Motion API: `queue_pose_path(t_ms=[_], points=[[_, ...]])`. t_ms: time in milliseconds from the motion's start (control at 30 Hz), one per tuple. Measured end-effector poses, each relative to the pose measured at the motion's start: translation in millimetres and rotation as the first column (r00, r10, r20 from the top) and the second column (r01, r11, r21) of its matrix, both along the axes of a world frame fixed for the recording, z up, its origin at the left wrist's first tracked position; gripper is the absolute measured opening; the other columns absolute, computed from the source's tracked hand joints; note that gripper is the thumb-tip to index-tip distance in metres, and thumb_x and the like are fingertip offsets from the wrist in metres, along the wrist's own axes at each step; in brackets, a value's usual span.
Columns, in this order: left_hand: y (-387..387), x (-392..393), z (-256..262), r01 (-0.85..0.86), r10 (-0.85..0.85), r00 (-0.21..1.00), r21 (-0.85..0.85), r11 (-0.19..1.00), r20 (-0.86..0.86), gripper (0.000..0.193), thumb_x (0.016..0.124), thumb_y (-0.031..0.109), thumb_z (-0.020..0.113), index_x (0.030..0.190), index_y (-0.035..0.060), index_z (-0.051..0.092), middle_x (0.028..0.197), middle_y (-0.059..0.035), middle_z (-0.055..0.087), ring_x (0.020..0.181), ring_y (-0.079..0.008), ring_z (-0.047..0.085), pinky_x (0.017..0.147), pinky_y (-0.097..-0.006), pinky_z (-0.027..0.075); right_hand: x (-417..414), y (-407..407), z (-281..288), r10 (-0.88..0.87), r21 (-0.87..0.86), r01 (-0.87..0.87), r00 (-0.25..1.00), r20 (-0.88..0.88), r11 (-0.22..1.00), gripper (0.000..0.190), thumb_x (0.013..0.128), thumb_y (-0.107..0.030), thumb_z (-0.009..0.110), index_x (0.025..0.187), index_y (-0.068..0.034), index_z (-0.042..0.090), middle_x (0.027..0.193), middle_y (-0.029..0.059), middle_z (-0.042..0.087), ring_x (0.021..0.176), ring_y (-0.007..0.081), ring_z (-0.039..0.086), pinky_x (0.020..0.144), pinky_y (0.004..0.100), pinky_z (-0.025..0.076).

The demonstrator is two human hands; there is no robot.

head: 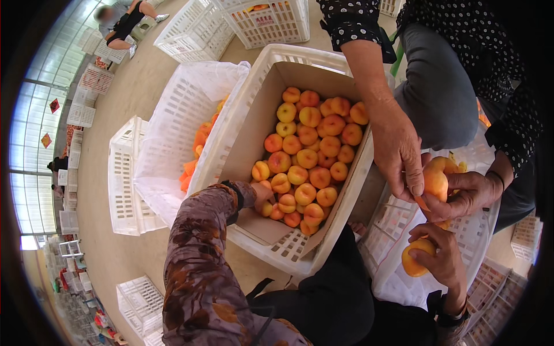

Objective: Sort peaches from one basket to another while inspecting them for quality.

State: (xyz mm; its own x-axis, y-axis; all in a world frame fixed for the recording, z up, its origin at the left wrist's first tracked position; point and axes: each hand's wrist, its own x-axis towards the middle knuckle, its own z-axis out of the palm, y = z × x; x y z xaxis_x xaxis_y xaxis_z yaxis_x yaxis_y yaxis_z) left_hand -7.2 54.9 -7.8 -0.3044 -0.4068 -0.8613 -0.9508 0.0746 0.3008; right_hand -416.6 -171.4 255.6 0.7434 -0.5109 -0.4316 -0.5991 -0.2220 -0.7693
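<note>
My left hand point(262, 195) reaches over the near left side of a white plastic crate point(277, 264), in among a heap of red-and-yellow peaches point(306, 158). Its fingertips are partly hidden by the fruit, so whether they grip one cannot be told. Brown cardboard point(253, 125) lines the crate. At the right, my right hand point(442, 255) holds a yellow-orange peach point(418, 258) above another white crate point(396, 255) with a white liner. Just beyond it, a co-worker's two hands point(398, 147) hold yellow-orange fruit point(435, 179) and a thin orange strip.
Left of the peach crate stands a white-lined crate point(173, 125) holding fruit and orange foam nets point(187, 173). More white crates stand at the back point(194, 32) and lower left point(140, 302). The co-worker's knee point(435, 91) is close on the right. Another person point(125, 21) sits far off.
</note>
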Motion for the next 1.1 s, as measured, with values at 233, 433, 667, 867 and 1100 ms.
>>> queue_pose_path(t_ms=[233, 433, 667, 867, 1100], points=[[-2, -12, 11, -0.418, 0.418, 0.907, 0.021, 0.908, -0.044, 0.044, 0.068, 0.011, 0.07, 0.11, 0.0054, 0.059, 0.097, -0.0161, 0.065, 0.094, -0.0322, 0.063, 0.078, -0.0411, 0.05, 3, 0, -1, 0.015, 0.039, -0.015, 1.0, -0.005, 0.999, 0.034, 0.067, -0.004, 0.072, 0.099, -0.002, 0.06, 0.089, 0.0082, 0.064, 0.084, 0.0241, 0.061, 0.078, 0.0324, 0.047], [-9, -10, 22, -0.209, 0.172, 0.973, -0.266, 0.941, -0.153, 0.052, 0.063, 0.016, 0.076, 0.11, 0.0055, 0.055, 0.103, -0.0178, 0.062, 0.094, -0.0366, 0.061, 0.078, -0.044, 0.049, 3, 1, 1, 0.007, 0.043, -0.006, 0.999, -0.033, 0.999, 0.034, 0.068, -0.005, 0.072, 0.099, -0.003, 0.06, 0.09, 0.0075, 0.064, 0.083, 0.0236, 0.061, 0.078, 0.0321, 0.047], [-18, -19, 27, -0.135, 0.149, 0.987, -0.208, 0.969, 0.055, 0.045, 0.067, 0.017, 0.075, 0.107, 0.0041, 0.058, 0.093, -0.0174, 0.064, 0.093, -0.0353, 0.062, 0.077, -0.0442, 0.049, 0, 3, 0, 0.022, 0.003, -0.022, 1.0, 0.0, 1.0, 0.033, 0.069, -0.006, 0.072, 0.099, -0.002, 0.06, 0.089, 0.008, 0.063, 0.081, 0.0233, 0.061, 0.076, 0.0319, 0.047], [-54, -47, 129, -0.211, 0.213, 0.977, -0.08, 0.974, 0.024, 0.034, 0.078, 0.024, 0.069, 0.103, 0.0025, 0.059, 0.086, -0.0161, 0.065, 0.087, -0.0329, 0.064, 0.072, -0.0403, 0.05, 2, 5, 15, -0.025, 0.224, 0.006, 0.996, 0.08, 0.974, 0.035, 0.07, -0.008, 0.074, 0.101, -0.001, 0.06, 0.093, 0.0098, 0.06, 0.083, 0.0214, 0.06, 0.079, 0.0308, 0.048], [-59, -135, 269, -0.679, 0.657, 0.232, 0.364, 0.638, -0.717, 0.051, 0.082, 0.035, 0.07, 0.116, 0.0013, 0.053, 0.097, -0.0074, 0.062, 0.092, -0.0143, 0.06, 0.08, -0.0283, 0.048, 60, 39, 57, 0.224, 0.006, -0.248, 0.882, 0.414, 0.969, 0.05, 0.072, -0.004, 0.074, 0.117, -0.003, 0.052, 0.108, 0.0146, 0.054, 0.097, 0.0304, 0.057, 0.082, 0.0364, 0.048]])
